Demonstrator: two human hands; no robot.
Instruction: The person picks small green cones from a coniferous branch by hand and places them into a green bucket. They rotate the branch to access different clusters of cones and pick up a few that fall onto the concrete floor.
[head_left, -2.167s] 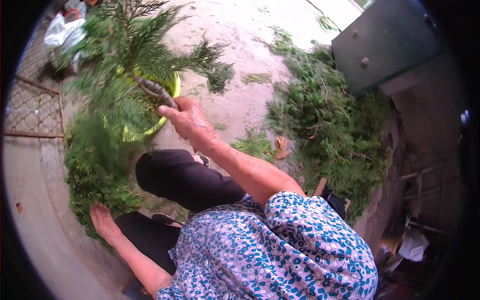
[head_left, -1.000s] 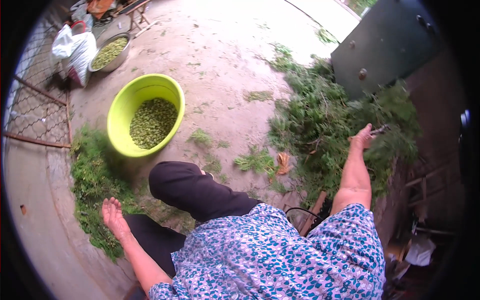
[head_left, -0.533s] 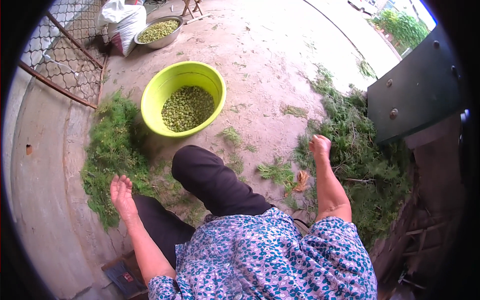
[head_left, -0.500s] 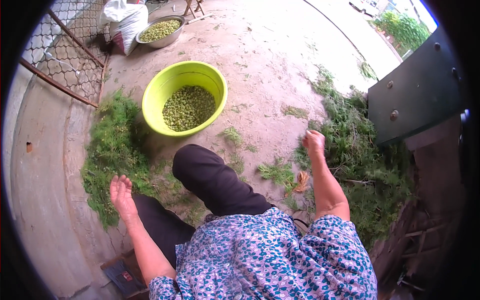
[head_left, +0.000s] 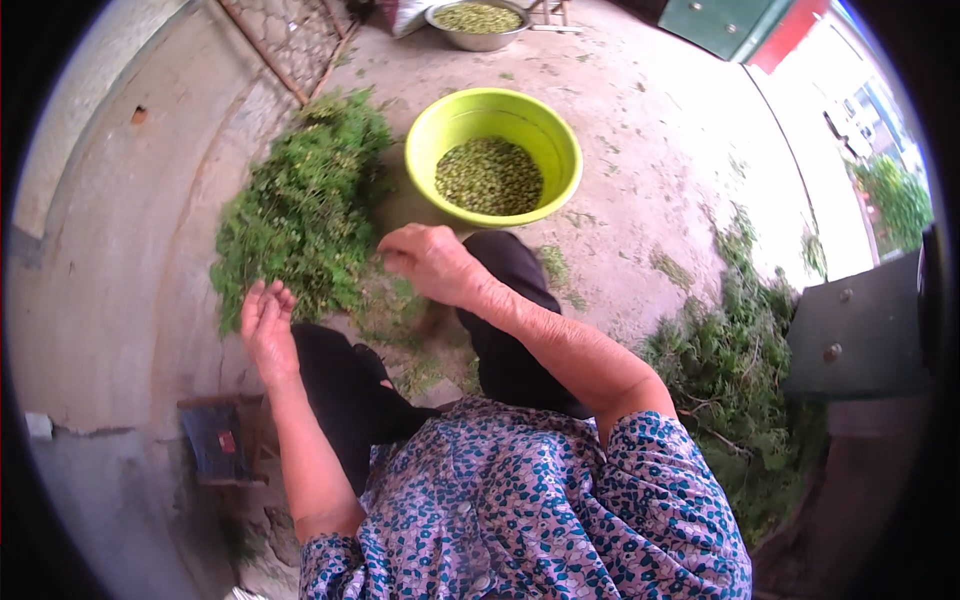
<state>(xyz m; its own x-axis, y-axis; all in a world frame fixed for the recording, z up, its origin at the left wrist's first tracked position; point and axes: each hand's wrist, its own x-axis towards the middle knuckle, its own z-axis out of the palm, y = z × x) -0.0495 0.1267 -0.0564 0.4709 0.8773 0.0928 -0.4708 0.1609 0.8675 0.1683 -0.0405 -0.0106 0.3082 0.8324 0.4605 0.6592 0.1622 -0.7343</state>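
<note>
My left hand [head_left: 268, 325] is raised palm up beside the near edge of a heap of green feathery branches [head_left: 300, 205] dotted with small round fruits. Its fingers are loosely bent and slightly apart, with nothing visible in them. My right hand [head_left: 430, 265] reaches across above my knee, between that heap and a yellow-green tub [head_left: 425, 130]. Its fingers are bent and partly smeared by motion, so whether they hold anything is unclear. Small round green fruits [head_left: 490, 176] cover the bottom of the tub.
Another pile of branches [head_left: 735, 350] lies at the right beside a dark green metal panel [head_left: 855, 330]. A metal basin [head_left: 478, 38] of green fruits stands at the back. A small stool [head_left: 215, 440] is at the lower left, near the wall.
The view has turned, so the tub and left heap appear farther right. My right hand has swung from the right-hand pile leftward toward the left heap. My left hand stays raised.
</note>
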